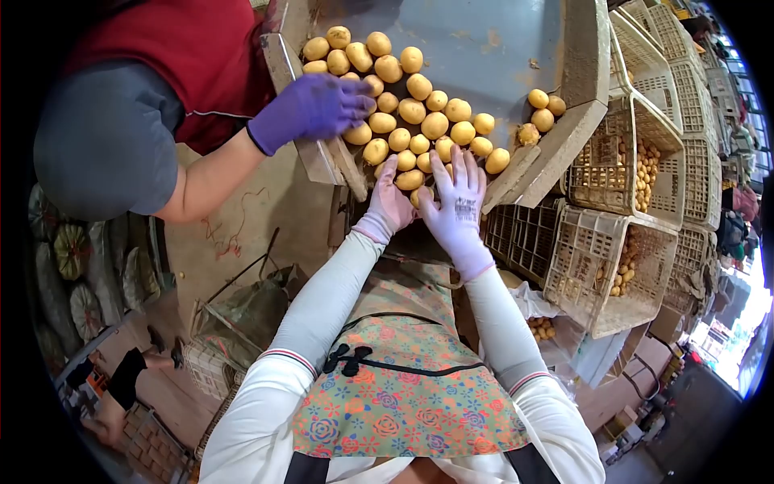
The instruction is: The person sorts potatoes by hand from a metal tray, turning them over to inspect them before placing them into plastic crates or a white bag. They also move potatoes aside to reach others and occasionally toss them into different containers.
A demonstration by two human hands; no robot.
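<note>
- My left hand (393, 200) was at the near edge of the tray (492, 48), fingertips among the potatoes (434, 125); I couldn't tell whether it grasped one.
- My right hand (458, 198) was just beside it, fingers spread and unclenched, reaching up against the potatoes.
- The potatoes lay loose from the tray's left wall to its near edge, with four apart by the right wall.
- A co-worker's purple glove (314, 111) reached over the left wall onto potatoes.
- Crates (601, 242) stood right of the tray, some holding potatoes.
</note>
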